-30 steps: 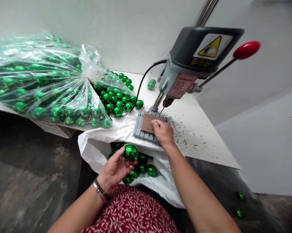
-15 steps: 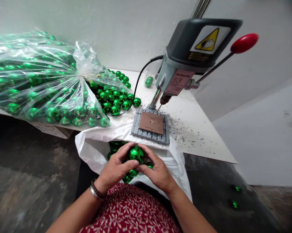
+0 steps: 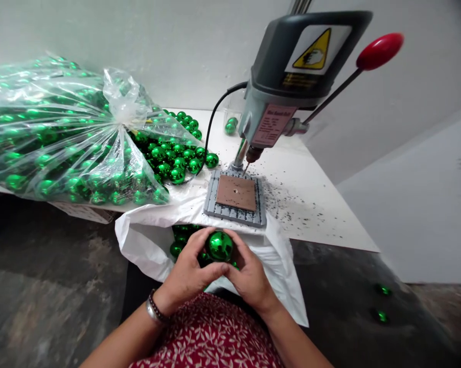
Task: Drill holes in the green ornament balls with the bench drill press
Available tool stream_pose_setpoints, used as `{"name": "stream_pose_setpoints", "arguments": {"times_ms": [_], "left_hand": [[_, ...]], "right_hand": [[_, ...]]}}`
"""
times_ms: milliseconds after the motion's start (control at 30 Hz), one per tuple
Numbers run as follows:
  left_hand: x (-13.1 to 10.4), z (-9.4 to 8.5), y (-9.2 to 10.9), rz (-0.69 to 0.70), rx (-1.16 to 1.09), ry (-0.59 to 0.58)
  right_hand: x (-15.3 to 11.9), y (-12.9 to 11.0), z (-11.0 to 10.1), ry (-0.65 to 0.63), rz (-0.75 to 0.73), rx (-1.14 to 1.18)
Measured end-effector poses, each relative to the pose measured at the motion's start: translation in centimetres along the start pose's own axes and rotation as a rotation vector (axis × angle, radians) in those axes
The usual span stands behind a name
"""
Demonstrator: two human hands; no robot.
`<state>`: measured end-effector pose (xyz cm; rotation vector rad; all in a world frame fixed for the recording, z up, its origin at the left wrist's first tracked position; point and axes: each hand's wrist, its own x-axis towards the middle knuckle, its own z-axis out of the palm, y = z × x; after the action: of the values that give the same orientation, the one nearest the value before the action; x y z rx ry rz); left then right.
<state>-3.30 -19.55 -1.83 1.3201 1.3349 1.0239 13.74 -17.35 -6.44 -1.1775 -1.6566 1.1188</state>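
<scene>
Between my two hands, over the mouth of a white sack (image 3: pixel 140 237), is a shiny green bauble (image 3: pixel 220 246). My left hand (image 3: pixel 192 266) curls round its left side, and my right hand (image 3: pixel 250 273) round its right. The thumbs meet just below it. More green baubles show inside the sack, partly hidden by my hands. Just beyond my fingers stands a small drill press (image 3: pixel 282 76), its thin bit (image 3: pixel 247 167) raised above a brown board (image 3: pixel 236 199). That board has a small hole and lies on the grey slotted base (image 3: pixel 210 204).
A knotted clear bag (image 3: pixel 62 138) full of baubles fills the table's left side, with loose baubles (image 3: pixel 177 175) beside it. Dark crumbs litter the white table (image 3: pixel 326 184) right of the base. The press's red-knobbed lever (image 3: pixel 379 51) sticks out right. Two baubles (image 3: pixel 384 290) lie on the floor.
The bauble has turned in my hands, and my thumbs have slipped from its front to below it. The view has shifted slightly; the drill press stays raised.
</scene>
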Motion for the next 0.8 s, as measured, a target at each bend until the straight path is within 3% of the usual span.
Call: {"name": "stream_pose_setpoints", "arguments": {"times_ms": [133, 267, 533, 667, 800], "left_hand": [[1.4, 0.7, 0.7, -0.028, 0.018, -0.010], [3.9, 0.8, 2.1, 0.086, 0.132, -0.011], [12.6, 0.1, 5.3, 0.144, 0.183, 0.099], [15.6, 0.9, 4.8, 0.092, 0.174, 0.079], [16.6, 1.6, 4.5, 0.038, 0.210, 0.062]], "right_hand": [[0.7, -0.5, -0.5, 0.057, -0.039, -0.119], [1.8, -1.5, -2.0, 0.098, -0.074, -0.149], [3.8, -2.3, -7.2, 0.338, 0.009, -0.152], [3.1, -1.7, -7.8, 0.311, 0.043, -0.128], [2.3, -1.0, -7.8, 0.267, 0.069, -0.110]]}}
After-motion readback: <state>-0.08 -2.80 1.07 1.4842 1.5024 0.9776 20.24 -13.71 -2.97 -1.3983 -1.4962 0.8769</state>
